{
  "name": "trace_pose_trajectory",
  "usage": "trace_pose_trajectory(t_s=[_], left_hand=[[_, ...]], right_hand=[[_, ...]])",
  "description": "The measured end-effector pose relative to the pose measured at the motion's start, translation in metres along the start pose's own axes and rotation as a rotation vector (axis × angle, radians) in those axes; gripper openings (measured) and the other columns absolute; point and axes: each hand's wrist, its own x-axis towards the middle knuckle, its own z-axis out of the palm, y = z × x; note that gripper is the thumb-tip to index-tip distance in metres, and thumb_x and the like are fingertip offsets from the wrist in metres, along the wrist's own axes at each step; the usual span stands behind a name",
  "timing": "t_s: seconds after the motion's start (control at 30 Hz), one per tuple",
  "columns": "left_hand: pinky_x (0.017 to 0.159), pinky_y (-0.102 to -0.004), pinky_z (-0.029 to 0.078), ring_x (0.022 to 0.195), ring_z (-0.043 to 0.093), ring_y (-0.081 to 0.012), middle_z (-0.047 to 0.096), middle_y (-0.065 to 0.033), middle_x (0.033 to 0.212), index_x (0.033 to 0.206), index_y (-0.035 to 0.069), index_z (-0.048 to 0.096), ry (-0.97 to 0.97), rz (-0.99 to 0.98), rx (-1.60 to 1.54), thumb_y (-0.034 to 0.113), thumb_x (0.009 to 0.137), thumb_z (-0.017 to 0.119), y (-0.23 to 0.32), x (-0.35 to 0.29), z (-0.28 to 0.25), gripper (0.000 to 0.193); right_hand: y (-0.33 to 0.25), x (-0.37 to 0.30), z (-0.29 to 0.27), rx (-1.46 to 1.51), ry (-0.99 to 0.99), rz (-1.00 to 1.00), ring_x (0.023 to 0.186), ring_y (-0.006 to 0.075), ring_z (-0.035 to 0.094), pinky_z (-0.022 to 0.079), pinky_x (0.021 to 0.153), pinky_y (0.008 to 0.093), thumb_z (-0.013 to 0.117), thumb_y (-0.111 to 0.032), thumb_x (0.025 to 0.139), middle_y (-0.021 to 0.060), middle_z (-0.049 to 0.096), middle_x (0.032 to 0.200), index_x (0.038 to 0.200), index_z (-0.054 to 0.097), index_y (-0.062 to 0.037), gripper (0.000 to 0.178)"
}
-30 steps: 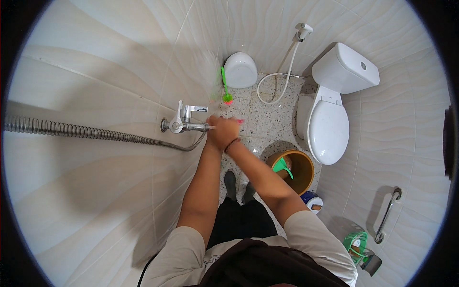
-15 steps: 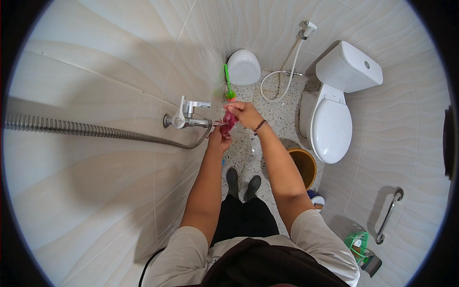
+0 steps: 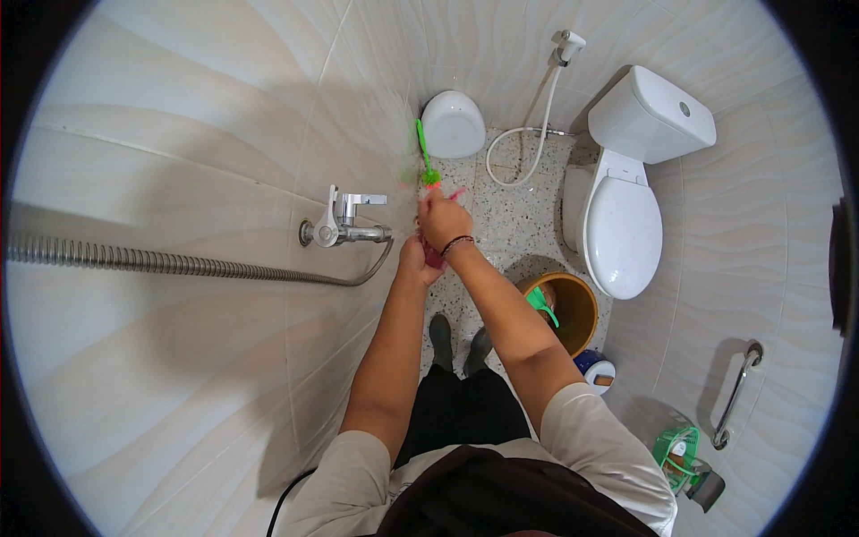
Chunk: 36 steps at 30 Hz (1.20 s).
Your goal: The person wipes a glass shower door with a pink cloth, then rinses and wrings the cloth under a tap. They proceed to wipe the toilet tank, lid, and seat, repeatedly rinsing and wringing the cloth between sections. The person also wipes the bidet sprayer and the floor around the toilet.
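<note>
Both hands are close together in front of the wall tap point(image 3: 353, 228), gripping a crumpled pink cloth point(image 3: 433, 255). My right hand point(image 3: 446, 220) is closed around its upper part, and a bit of pink sticks out past the knuckles. Just below, my left hand point(image 3: 419, 261) closes on the lower part, its fingers partly hidden. Most of the cloth is covered by the hands. Beyond them, a green brush point(image 3: 426, 157) leans at the wall with its bristles down, close to my right hand. The chrome tap is left of the hands, apart from them.
A white toilet point(image 3: 620, 233) stands at the right, a white hose sprayer point(image 3: 566, 49) behind it. By my right forearm is a brown bucket point(image 3: 583, 309) holding a green-handled item point(image 3: 542, 306). A flexible metal hose point(image 3: 179, 266) runs along the left wall. A green basket point(image 3: 676, 456) hangs at lower right.
My right hand has moved down and left, now close against the left hand, and covers more of the pink cloth. The green-handled item in the bucket has come into sight.
</note>
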Motion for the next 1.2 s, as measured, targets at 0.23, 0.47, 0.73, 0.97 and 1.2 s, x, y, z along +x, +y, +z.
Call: trace_pose_trajectory(t_s=[0.23,0.47,0.73,0.97,1.2], left_hand=[[0.077,-0.0346,0.047,0.094,0.057,-0.0226,0.06,-0.0052,0.099,0.103,0.01,0.054,0.017,-0.003,-0.003,0.025,0.092,0.04,0.019,-0.016,0.007,0.023],[0.079,-0.0383,0.048,0.086,0.059,-0.0204,0.062,-0.0032,0.095,0.096,0.014,0.059,0.023,-0.129,0.108,0.034,0.09,0.049,0.036,0.01,-0.033,0.023],[0.087,-0.0421,0.046,0.093,0.058,-0.0262,0.061,-0.0104,0.099,0.1,0.007,0.058,0.023,-0.056,-0.196,0.028,0.085,0.054,0.027,0.012,-0.032,0.027],[0.091,-0.0404,0.045,0.1,0.057,-0.0244,0.058,-0.01,0.109,0.116,0.006,0.05,-0.168,0.111,0.086,0.01,0.083,0.053,0.023,-0.018,-0.024,0.034],[0.094,-0.0393,0.042,0.107,0.054,-0.0227,0.056,-0.0092,0.114,0.116,0.007,0.05,-0.042,0.11,0.181,0.016,0.091,0.045,0.031,-0.022,-0.022,0.026]], right_hand=[[-0.022,-0.023,0.009,-0.142,-0.049,-0.215,0.063,0.0351,0.061,0.042,0.067,0.047,0.044,-0.033,0.088,0.0134,0.063,0.066,0.091,0.051,-0.0112,0.023],[-0.006,-0.018,-0.011,0.417,-0.051,-0.068,0.073,0.0355,0.061,0.045,0.068,0.0426,0.052,-0.026,0.086,0.0163,0.063,0.078,0.1,0.049,-0.0081,0.023],[-0.029,-0.093,-0.005,0.322,-0.072,-0.436,0.087,0.0323,0.059,0.047,0.07,0.0406,0.056,-0.024,0.084,0.015,0.059,0.087,0.106,0.054,-0.0121,0.025],[0.052,-0.032,0.04,0.942,-0.021,0.506,0.078,0.0185,0.061,0.048,0.071,0.037,0.058,-0.035,0.085,0.0083,0.063,0.091,0.093,0.061,-0.0028,0.033],[0.045,0.004,0.019,1.426,-0.374,0.378,0.071,0.0174,0.062,0.051,0.065,0.03,0.063,-0.015,0.078,0.0061,0.065,0.083,0.091,0.063,-0.0008,0.019]])
